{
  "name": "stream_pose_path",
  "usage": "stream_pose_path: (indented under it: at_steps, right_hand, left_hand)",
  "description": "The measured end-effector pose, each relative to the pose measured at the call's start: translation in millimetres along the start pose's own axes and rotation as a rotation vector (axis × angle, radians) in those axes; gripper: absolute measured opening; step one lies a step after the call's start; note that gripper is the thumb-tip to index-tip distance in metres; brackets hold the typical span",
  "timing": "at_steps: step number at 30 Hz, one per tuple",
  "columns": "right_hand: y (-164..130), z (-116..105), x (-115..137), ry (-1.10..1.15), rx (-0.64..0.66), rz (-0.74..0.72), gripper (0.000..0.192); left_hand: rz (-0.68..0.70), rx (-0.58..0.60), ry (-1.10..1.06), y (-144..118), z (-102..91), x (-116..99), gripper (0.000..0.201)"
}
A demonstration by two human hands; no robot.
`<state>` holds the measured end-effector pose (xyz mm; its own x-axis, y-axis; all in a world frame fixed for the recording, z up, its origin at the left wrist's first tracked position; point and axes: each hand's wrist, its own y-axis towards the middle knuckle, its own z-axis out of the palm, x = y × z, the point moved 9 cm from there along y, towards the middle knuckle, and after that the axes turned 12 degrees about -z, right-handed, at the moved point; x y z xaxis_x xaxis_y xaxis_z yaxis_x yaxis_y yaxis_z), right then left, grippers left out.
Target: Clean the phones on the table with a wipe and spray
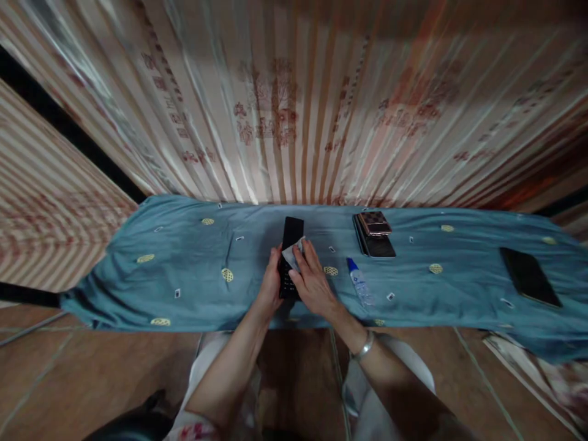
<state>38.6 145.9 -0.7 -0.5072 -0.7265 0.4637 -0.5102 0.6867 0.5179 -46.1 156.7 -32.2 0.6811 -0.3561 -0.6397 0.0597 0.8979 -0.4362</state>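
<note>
Head view: person at a narrow surface draped in blue cloth (257,239), both hands near its middle. Black device (293,230) with small keys on its near half is between the hands, long side running away from the person; whether it rests on the blue cloth or is lifted, can't tell. Left hand (270,283) grasps the black device along its left edge, lower part. Right hand (315,283) holds a white wipe (290,253) under its fingers, flat on the black device around mid-length, covering some of the keys. Fingers nearly straight, thumb over the keypad side. Silver bracelet (364,346) on the right wrist.

To the right of the hands, clear bottle (361,288) with a blue cap (351,264), lying tilted, cap end pointing away. Just beyond it, small stack: checkered item (374,220) on top of dark flat items (382,247), exact kind unclear. Well apart, toward the right end, dark slab (530,277) lying flat at an angle. Striped, printed curtain (275,122) hangs behind. Brown tiled floor (41,367) below the near edge.
</note>
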Motion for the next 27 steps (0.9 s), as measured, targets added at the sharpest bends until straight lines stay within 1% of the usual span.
stream_pose_path:
  at_steps: [3,6,11,13,16,19,22,27]
  right_hand:
    - [-3,-1,17,0.002,0.007,-0.12,0.058]
    - [-5,1,26,0.014,0.03,-0.175,0.06]
    - [-5,3,22,0.022,0.068,-0.152,0.061]
    - [-4,3,20,0.031,0.08,-0.139,0.061]
    - [-5,5,22,0.058,0.099,-0.141,0.06]
    - [-7,7,31,0.084,0.101,-0.167,0.06]
    - [-11,9,42,0.106,0.094,-0.202,0.06]
    - [-16,12,56,0.123,0.117,-0.227,0.062]
  left_hand:
    - [0.034,0.002,0.003,-1,0.5,-6,0.054]
    - [0.043,-0.024,-0.021,-2,-0.7,-6,0.054]
    - [0.013,-0.043,-0.047,-3,3.6,4,0.048]
    - [0.026,-0.04,-0.043,-3,4.3,6,0.047]
    - [0.051,-0.038,-0.046,0,0.2,7,0.045]
    - [0.058,-0.037,-0.047,4,-5.9,4,0.048]
    - [0.059,-0.073,-0.033,6,-11.6,-2,0.053]
    - [0.102,-0.116,0.001,-1,-12.6,-18,0.055]
